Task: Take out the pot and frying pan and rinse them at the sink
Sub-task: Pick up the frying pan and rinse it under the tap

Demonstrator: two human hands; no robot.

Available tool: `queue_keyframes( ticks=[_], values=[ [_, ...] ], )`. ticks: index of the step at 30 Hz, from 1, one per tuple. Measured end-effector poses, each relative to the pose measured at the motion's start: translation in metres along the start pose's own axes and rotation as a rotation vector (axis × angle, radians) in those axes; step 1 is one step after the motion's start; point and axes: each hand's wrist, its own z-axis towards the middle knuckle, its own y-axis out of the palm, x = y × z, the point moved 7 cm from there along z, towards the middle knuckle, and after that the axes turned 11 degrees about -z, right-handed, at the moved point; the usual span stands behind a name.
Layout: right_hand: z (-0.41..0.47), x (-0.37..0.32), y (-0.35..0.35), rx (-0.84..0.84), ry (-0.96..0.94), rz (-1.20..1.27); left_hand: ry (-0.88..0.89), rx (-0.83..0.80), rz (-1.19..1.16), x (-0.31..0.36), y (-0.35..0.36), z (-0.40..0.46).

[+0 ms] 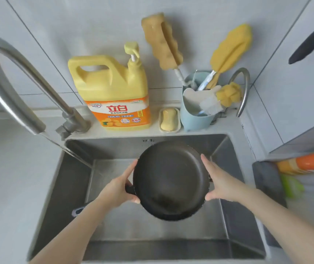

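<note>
Black frying pan [168, 180] held above the stainless sink [61, 187], roughly mid-basin, open face up toward the camera, tilted slightly. Left hand [119, 188] grips the pan's left rim, thumb on the near edge, fingers curled along the far-left edge just beside the stub of the dark handle [80, 209], which runs out lower left under the forearm. Right hand [219, 182] clasps the right rim, thumb near, fingers reaching up the far-right edge. Basin floor visible all around the pan; walls stand well apart from it on left, right and near sides; far wall closest. Faucet [17, 88] arches from the far-left ledge, water streaming down into the sink's left side, not touching the pan. On the far ledge, left to right: yellow detergent jug [112, 92], orange label reading "立白", smaller print unreadable; soap bar in a dish [169, 120]; blue caddy [196, 119] holding sponge brushes [163, 42]. Orange bottle [308, 162] lying at far right, label blurred.
</note>
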Motion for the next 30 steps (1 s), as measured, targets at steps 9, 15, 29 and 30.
queue_keyframes(
  ticks=[9, 15, 29, 30],
  values=[
    [0.048, 0.039, 0.074, -0.184, 0.101, 0.047, -0.119, -0.164, -0.135, -0.055, 0.039, 0.040],
    [0.067, 0.055, 0.105, -0.239, 0.154, 0.028, -0.193, -0.210, -0.126, -0.093, 0.063, 0.057],
    [0.082, 0.061, 0.120, -0.204, 0.166, -0.094, -0.229, -0.126, 0.131, -0.103, 0.078, 0.060],
    [0.082, 0.061, 0.120, -0.196, 0.161, -0.101, -0.233, -0.082, 0.243, -0.097, 0.074, 0.057]
  ],
)
